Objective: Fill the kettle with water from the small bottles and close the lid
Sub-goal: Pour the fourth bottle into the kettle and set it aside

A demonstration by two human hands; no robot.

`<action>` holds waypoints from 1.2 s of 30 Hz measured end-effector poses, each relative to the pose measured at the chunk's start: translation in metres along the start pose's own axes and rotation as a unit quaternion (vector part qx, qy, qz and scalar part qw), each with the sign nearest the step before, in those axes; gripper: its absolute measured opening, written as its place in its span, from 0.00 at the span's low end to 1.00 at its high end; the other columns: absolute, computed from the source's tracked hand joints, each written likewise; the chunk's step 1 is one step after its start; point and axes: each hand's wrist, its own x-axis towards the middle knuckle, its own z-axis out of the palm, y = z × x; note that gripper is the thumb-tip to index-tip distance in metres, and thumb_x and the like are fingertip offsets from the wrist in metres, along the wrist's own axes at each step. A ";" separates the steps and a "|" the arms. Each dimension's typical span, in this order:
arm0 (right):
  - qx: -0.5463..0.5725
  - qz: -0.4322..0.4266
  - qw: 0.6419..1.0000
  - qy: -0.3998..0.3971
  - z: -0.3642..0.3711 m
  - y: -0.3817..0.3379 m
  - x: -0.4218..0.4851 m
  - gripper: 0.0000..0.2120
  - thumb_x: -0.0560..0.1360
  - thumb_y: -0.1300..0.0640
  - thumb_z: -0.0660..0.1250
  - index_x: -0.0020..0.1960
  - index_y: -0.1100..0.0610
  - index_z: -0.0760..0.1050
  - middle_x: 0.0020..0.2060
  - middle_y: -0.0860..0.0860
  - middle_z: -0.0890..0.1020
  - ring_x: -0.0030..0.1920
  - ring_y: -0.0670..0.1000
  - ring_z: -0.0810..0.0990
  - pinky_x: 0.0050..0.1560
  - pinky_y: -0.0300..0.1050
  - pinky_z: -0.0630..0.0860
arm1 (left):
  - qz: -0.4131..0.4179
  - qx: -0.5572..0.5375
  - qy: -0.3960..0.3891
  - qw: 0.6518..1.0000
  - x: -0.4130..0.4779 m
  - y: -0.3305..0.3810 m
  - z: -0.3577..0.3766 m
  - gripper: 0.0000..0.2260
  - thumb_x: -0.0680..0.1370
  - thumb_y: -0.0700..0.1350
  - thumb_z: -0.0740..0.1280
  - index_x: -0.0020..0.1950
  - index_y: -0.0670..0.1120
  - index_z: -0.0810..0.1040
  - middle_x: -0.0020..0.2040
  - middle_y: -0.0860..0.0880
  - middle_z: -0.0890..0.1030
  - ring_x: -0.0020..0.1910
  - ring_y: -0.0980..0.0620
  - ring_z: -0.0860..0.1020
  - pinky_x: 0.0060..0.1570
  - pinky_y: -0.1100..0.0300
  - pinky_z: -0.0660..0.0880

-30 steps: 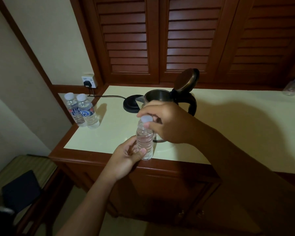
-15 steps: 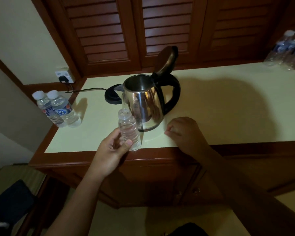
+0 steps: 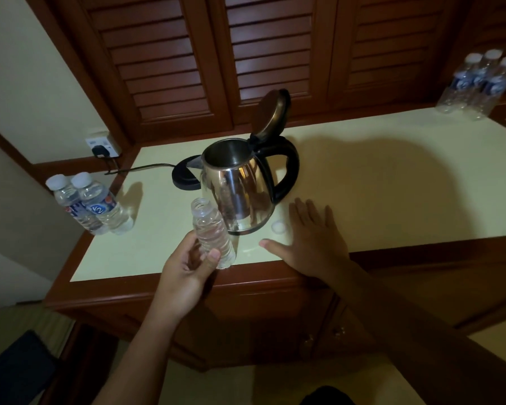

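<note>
A steel kettle (image 3: 240,188) with a black handle stands on the cream counter (image 3: 377,185), its lid (image 3: 270,114) swung up and open. My left hand (image 3: 184,273) grips a small clear uncapped bottle (image 3: 212,233) just in front of the kettle, its mouth tilted slightly left. Flat on the counter to the kettle's right lies my right hand (image 3: 313,241), fingers spread, holding nothing. A white bottle cap (image 3: 278,227) rests on the counter between that hand and the kettle.
Two capped full bottles (image 3: 91,204) stand at the counter's left edge. Three more bottles (image 3: 476,83) stand at the far right. The black kettle base (image 3: 186,178) sits behind the kettle, its cord running to a wall socket (image 3: 103,144). Louvred wooden doors back the counter.
My right hand unscrewed the cap, set it down on the counter and now lies flat and open beside it. The bottle in my left hand is uncapped.
</note>
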 end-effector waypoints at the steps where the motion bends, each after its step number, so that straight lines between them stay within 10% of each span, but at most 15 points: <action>1: -0.004 -0.002 1.000 -0.005 -0.001 0.000 0.000 0.56 0.70 0.18 0.43 0.82 0.59 0.46 0.82 0.57 0.49 0.82 0.59 0.46 0.79 0.65 0.42 | -0.002 -0.002 0.009 1.000 -0.001 0.001 0.001 0.18 0.80 0.45 0.69 0.71 0.51 0.77 0.62 0.53 0.86 0.62 0.55 0.83 0.63 0.60 0.76; 15: -0.010 -0.003 1.000 0.008 -0.001 0.001 0.001 0.54 0.71 0.19 0.41 0.83 0.57 0.44 0.83 0.55 0.47 0.82 0.56 0.44 0.79 0.63 0.40 | 0.037 0.181 0.150 0.971 0.047 0.076 -0.030 0.21 0.78 0.56 0.72 0.71 0.59 0.76 0.68 0.55 0.78 0.66 0.54 0.76 0.63 0.52 0.74; 36: 0.038 -0.002 0.998 0.049 0.000 0.005 0.002 0.53 0.71 0.19 0.47 0.82 0.56 0.49 0.82 0.53 0.53 0.82 0.54 0.47 0.80 0.59 0.38 | 0.199 0.715 0.108 0.662 0.117 0.144 -0.062 0.33 0.71 0.38 0.77 0.75 0.47 0.73 0.71 0.40 0.74 0.74 0.34 0.68 0.64 0.33 0.70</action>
